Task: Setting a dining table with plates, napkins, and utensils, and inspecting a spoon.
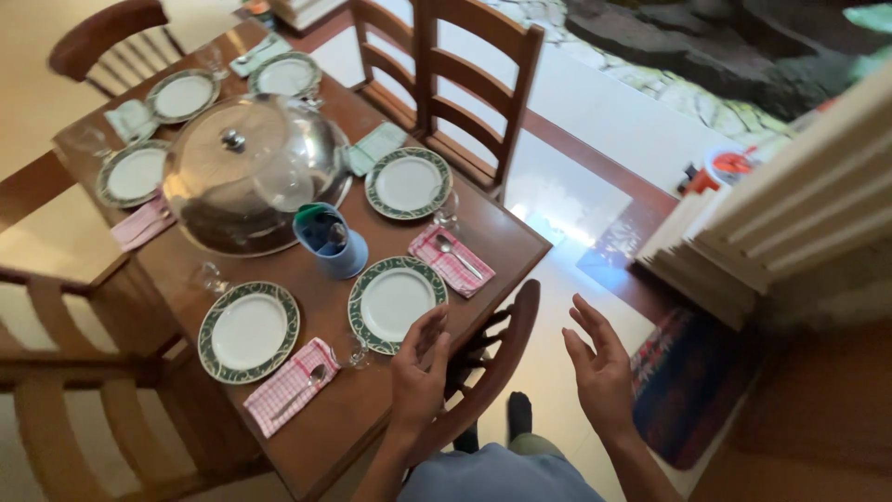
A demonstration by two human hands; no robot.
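My left hand [418, 372] hovers open over the near edge of the wooden dining table [506, 240], just beside a white plate with a green rim [397, 301]. My right hand [599, 370] is open in the air to the right of the table, above the floor, fingers spread. Neither hand holds anything. A small clear glass [354, 352] stands left of my left hand, next to a pink checked napkin with a spoon [291, 385]. A dark wooden chair back [506, 349] curves between my two hands.
A large domed metal cover [249, 167] sits mid-table beside a blue cutlery holder [329, 242]. Several more green-rimmed plates, napkins and glasses ring the table. Wooden chairs [465, 84] stand around it. A patterned rug [688, 381] and white steps [743, 232] lie right.
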